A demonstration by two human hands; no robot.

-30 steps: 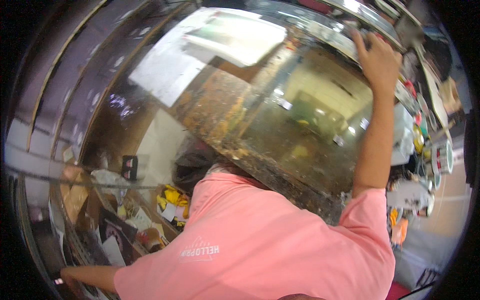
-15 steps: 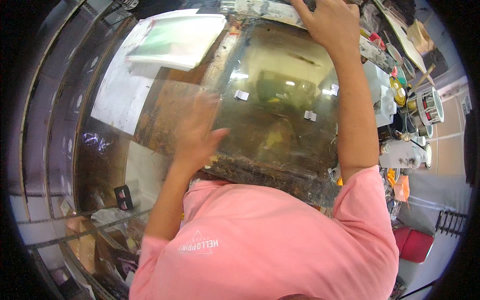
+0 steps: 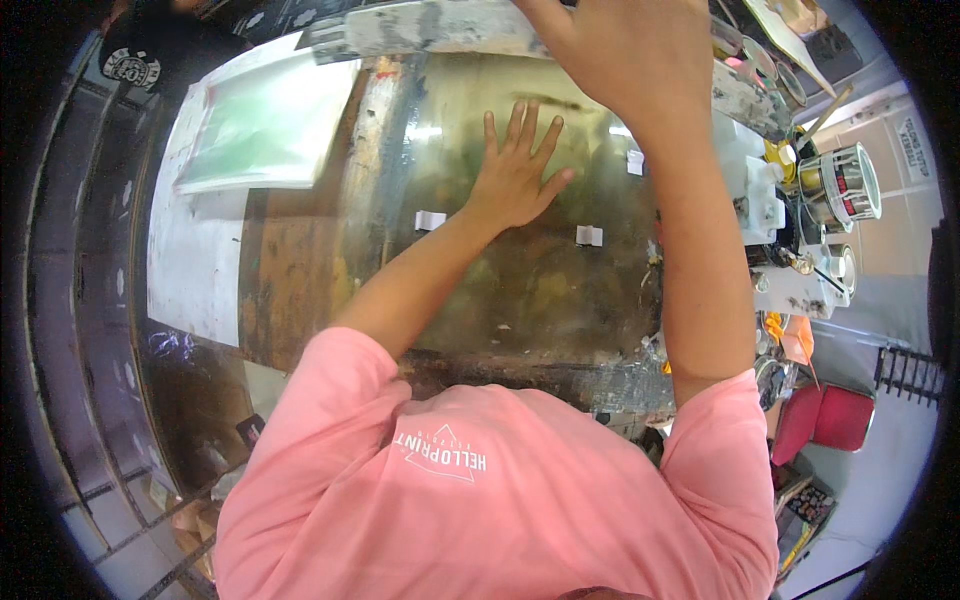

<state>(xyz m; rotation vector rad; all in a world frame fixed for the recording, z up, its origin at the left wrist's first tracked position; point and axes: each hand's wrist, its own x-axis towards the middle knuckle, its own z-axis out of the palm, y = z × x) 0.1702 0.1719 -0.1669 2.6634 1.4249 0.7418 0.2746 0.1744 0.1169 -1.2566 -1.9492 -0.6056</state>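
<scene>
My left hand [image 3: 513, 182] is over a glossy, brownish board [image 3: 540, 300], fingers spread and nothing in it. Whether the palm touches the surface, I cannot tell. Small white tabs sit on the board: one tab [image 3: 431, 220] by my left forearm, another tab [image 3: 590, 236] near the middle, a third tab [image 3: 636, 162] beside my right forearm. At the top edge, my right hand [image 3: 640, 60] reaches up next to a paint-stained grey bar [image 3: 430, 28]. Its fingertips are cut off by the picture, so a hold on anything is hidden.
Left of the board lies a stack of sheets [image 3: 270, 130] with a pale green area, above a white sheet [image 3: 190, 270]. Tins [image 3: 838, 185] and white containers [image 3: 757, 200] crowd the right side. A red chair [image 3: 840, 415] stands lower right. Another person's dark sleeve [image 3: 165, 55] shows top left.
My left hand has moved right, from the board's left side to over its middle. My right hand appears larger and still reaches to the top edge. The whole view has shifted.
</scene>
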